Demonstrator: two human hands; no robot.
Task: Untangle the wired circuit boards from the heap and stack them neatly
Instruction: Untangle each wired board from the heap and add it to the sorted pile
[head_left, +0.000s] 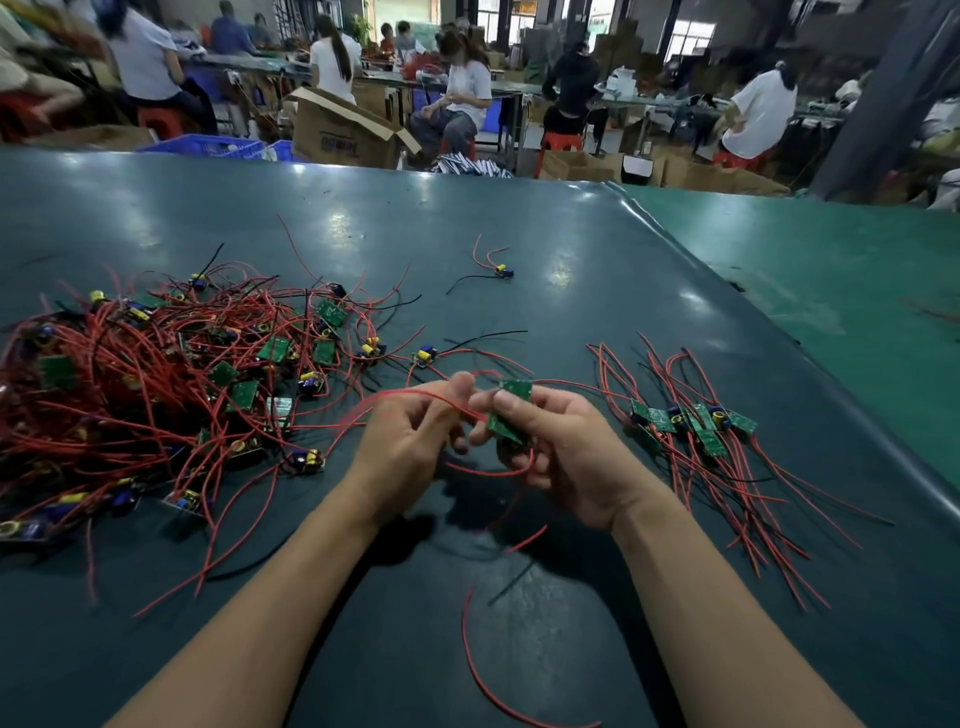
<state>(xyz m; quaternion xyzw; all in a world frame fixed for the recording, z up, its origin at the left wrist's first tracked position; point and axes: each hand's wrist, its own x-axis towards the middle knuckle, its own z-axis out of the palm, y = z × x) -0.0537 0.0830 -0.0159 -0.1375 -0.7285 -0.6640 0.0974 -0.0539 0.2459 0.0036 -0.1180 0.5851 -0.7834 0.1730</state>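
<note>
**At Table Centre: Board Held in Both Hands, Wire Being Separated**

At the centre of the dark green table (519, 249), both hands meet above the surface. The right hand (566, 457) grips 1 green circuit board (511, 413): the thumb presses on the board's upper face and the curled fingers close behind it. The board is tilted, with its long edge running from 1 o'clock to 7 o'clock. The left hand (410, 441) pinches a red wire (431, 397) between thumb and forefinger; its remaining fingers are curled loosely toward the palm. The wire runs from the board toward 9 o'clock, and further red leads loop below the right hand and trail toward 6 o'clock.

At 9 o'clock from the hands lies the heap (156, 374), a dense tangle of red and black wires with many green boards, yellow coils and blue components mixed through it. The boards lie at varied angles; an exact count cannot be told.

At 3 o'clock from the hands lies the sorted stack (691, 423): several boards grouped together and overlapping, their red leads fanned toward 5 o'clock. The stack is well apart from the heap.

At 12 o'clock, 1 separate small wired component (503, 271) lies alone on the table.

Beyond the table's far edge, seated people work at benches among cardboard boxes (343, 132) and red stools (558, 143).
</note>
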